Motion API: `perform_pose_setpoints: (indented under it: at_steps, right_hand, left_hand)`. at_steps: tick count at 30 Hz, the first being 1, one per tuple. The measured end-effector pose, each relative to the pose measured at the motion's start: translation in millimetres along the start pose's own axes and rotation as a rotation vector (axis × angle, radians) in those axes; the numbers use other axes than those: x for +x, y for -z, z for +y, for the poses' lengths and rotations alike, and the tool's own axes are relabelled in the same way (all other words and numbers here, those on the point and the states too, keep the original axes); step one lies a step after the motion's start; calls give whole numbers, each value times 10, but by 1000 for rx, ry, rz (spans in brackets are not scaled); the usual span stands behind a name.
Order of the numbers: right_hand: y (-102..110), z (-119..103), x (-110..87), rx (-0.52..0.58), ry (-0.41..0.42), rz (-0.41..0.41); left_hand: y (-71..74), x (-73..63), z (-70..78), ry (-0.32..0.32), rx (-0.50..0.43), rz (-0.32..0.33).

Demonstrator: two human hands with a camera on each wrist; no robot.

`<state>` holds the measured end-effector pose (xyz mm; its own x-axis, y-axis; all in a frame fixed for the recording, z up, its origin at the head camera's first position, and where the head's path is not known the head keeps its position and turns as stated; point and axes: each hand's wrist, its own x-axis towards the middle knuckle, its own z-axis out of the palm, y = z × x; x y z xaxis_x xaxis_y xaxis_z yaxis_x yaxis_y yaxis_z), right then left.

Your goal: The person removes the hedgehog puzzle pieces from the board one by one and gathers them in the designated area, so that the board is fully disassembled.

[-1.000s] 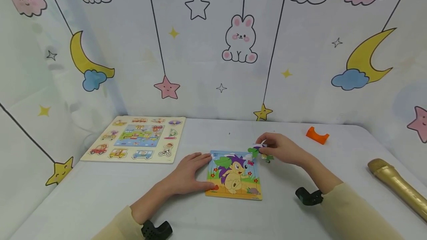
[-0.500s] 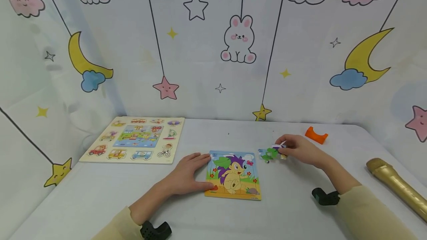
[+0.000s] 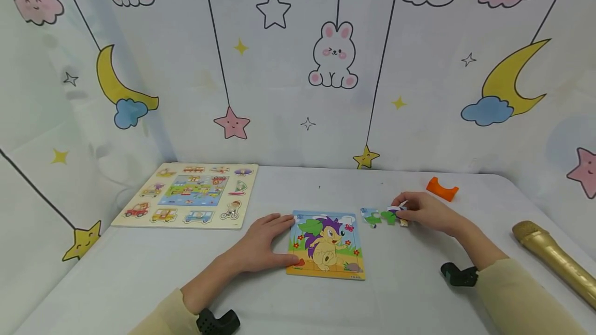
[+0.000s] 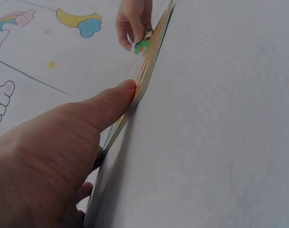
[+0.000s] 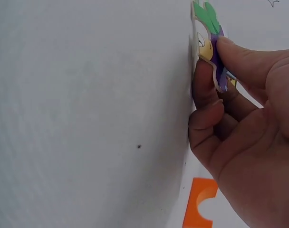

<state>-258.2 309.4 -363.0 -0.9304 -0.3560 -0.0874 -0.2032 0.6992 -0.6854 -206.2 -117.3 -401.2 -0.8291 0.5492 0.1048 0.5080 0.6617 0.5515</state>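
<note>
A square hedgehog puzzle board [image 3: 328, 252] lies mid-table. My left hand [image 3: 263, 244] rests at its left side, fingers extended toward the upper corner; in the left wrist view the thumb [image 4: 116, 102] lies against the board's edge [image 4: 139, 92]. To the right of the board, my right hand [image 3: 426, 211] pinches a puzzle piece [image 5: 216, 50] with green leaves, purple and a yellow part, low over the table. Part of it is covered by thumb and fingers. Another puzzle piece [image 3: 370, 215], blue and green, lies between that hand and the board.
A larger cream puzzle board [image 3: 237, 216] with printed vehicles lies at the back left. An orange curved piece [image 3: 441, 188] sits behind my right hand. A gold microphone [image 3: 554, 260] lies at the right edge. A patterned cloth [image 3: 279, 81] stands behind the table.
My right hand has moved right, away from the board's upper right side, and then come down slightly with the puzzle piece. The left hand has stayed in place.
</note>
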Motion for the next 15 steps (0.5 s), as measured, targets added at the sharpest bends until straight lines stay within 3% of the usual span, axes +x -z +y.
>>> perform_pose_setpoints:
  at_steps: [15]
  right_hand:
    - [-33, 14, 21, -133, 7, 43]
  left_hand:
    - [1, -3, 9, -4, 8, 6]
